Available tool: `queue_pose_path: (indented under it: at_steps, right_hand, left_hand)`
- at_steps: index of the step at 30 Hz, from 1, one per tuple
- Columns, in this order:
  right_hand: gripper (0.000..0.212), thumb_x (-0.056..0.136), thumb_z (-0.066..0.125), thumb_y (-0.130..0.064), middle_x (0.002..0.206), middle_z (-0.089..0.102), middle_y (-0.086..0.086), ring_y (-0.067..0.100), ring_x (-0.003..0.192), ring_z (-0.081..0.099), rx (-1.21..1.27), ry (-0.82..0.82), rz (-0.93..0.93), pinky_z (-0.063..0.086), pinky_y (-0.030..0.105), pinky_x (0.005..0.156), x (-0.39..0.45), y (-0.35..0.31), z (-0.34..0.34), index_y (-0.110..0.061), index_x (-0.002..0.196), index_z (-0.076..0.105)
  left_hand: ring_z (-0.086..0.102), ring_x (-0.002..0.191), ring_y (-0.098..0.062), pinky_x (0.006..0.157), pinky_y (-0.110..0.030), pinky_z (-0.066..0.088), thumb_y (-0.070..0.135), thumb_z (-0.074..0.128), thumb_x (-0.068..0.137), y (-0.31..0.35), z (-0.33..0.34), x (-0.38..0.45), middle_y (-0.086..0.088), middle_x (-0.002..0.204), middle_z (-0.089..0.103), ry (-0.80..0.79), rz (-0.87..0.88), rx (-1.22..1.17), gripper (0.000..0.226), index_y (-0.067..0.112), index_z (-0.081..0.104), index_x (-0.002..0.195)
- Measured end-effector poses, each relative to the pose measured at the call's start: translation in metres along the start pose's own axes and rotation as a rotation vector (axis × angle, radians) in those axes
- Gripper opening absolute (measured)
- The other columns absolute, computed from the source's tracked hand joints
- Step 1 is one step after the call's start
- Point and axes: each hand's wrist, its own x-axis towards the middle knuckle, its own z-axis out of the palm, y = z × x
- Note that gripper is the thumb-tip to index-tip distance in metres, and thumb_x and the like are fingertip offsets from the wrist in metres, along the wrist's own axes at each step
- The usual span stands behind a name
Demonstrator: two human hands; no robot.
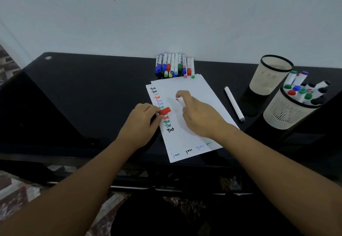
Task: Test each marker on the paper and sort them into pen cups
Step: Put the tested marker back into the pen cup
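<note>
We are mid-test: our right hand (198, 113) fingers grip a marker (179, 99), tip on the paper (194, 87), while our left hand (142, 123) pinches its red cap (164, 110). Next we recap and choose a cup (285, 113).

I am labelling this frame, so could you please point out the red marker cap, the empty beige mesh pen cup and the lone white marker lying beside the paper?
red marker cap (164, 110), head view, cap's side
empty beige mesh pen cup (266, 80), head view, outer wall
lone white marker (234, 103), head view, mid-barrel

Marker (179, 99) in right hand (198, 117): blurred, mostly hidden
</note>
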Motion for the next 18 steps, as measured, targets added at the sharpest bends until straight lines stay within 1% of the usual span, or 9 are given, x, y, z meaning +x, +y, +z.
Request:
queue_pose_path:
  at_steps: [1,3,5,7,9,11,14,16,18]
  right_hand:
    - [0.036,0.107,0.037,-0.014,0.104,0.061,0.005,0.022,0.073,0.062,0.083,0.021,0.038,0.051,0.04,0.065,-0.002,-0.002,-0.004,-0.033,0.137,0.036]
    - [0.033,0.107,0.035,-0.01,0.111,0.065,0.001,0.018,0.085,0.07,0.387,0.095,0.168,0.056,0.039,0.072,-0.008,-0.007,-0.006,-0.032,0.12,0.057]
    - [0.039,0.107,0.036,-0.012,0.11,0.069,-0.004,0.013,0.091,0.072,0.72,0.171,0.312,0.06,0.039,0.084,-0.014,-0.013,-0.002,-0.028,0.104,0.071]
    - [0.043,0.105,0.034,-0.01,0.113,0.07,-0.006,0.01,0.101,0.07,0.877,0.192,0.383,0.055,0.033,0.095,-0.023,-0.015,0.006,-0.029,0.108,0.073]
    - [0.05,0.1,0.034,0.0,0.117,0.067,-0.006,0.007,0.109,0.065,0.934,0.178,0.369,0.051,0.025,0.093,-0.034,-0.013,0.015,-0.032,0.118,0.069]
    - [0.056,0.097,0.037,0.006,0.118,0.066,-0.009,0.003,0.112,0.062,0.857,0.164,0.325,0.05,0.017,0.087,-0.043,-0.007,0.022,-0.037,0.122,0.062]
    - [0.046,0.1,0.042,0.002,0.11,0.069,-0.012,0.005,0.107,0.063,0.693,0.176,0.28,0.052,0.026,0.09,-0.047,0.004,0.025,-0.038,0.117,0.055]
    - [0.036,0.102,0.045,-0.001,0.106,0.071,-0.009,0.008,0.104,0.065,0.685,0.185,0.281,0.053,0.033,0.094,-0.044,0.01,0.021,-0.035,0.113,0.051]
    - [0.021,0.107,0.047,-0.012,0.104,0.072,-0.006,0.012,0.103,0.067,0.733,0.209,0.29,0.052,0.037,0.097,-0.041,0.014,0.015,-0.032,0.112,0.051]
  left_hand:
    - [0.049,0.102,-0.011,0.087,-0.036,0.05,0.038,0.061,0.099,-0.001,0.001,0.0,0.006,0.111,0.063,-0.006,-0.025,0.011,0.029,0.017,0.067,0.118]
    - [0.049,0.107,-0.013,0.09,-0.039,0.051,0.041,0.061,0.098,-0.002,0.002,0.001,0.006,0.116,0.061,-0.019,-0.073,0.02,0.033,0.019,0.065,0.123]
    - [0.047,0.117,-0.015,0.099,-0.042,0.049,0.043,0.06,0.098,0.0,0.001,0.001,0.004,0.129,0.056,-0.041,-0.091,-0.006,0.046,0.022,0.056,0.139]
    - [0.04,0.131,-0.017,0.109,-0.042,0.042,0.048,0.057,0.098,0.003,-0.002,0.0,0.004,0.145,0.046,-0.108,-0.044,-0.022,0.06,0.035,0.038,0.153]
    - [0.029,0.143,-0.02,0.117,-0.044,0.032,0.059,0.052,0.097,0.005,-0.004,-0.001,0.002,0.157,0.034,-0.212,0.02,0.021,0.068,0.049,0.022,0.157]
    - [0.02,0.15,-0.02,0.121,-0.046,0.023,0.073,0.042,0.094,0.005,-0.005,-0.001,0.001,0.164,0.024,-0.298,0.062,0.082,0.069,0.057,0.015,0.155]
    - [0.013,0.154,-0.018,0.125,-0.049,0.014,0.096,0.024,0.08,0.004,-0.007,0.001,0.005,0.167,0.017,-0.384,0.064,0.149,0.081,0.059,0.024,0.152]
    - [0.007,0.154,-0.017,0.126,-0.048,0.008,0.103,0.023,0.07,0.004,-0.007,0.001,0.008,0.168,0.011,-0.433,0.048,0.171,0.095,0.056,0.028,0.152]
    - [0.004,0.154,-0.017,0.126,-0.048,0.005,0.105,0.026,0.066,0.005,-0.006,0.001,0.01,0.168,0.008,-0.448,0.049,0.181,0.101,0.055,0.025,0.154]
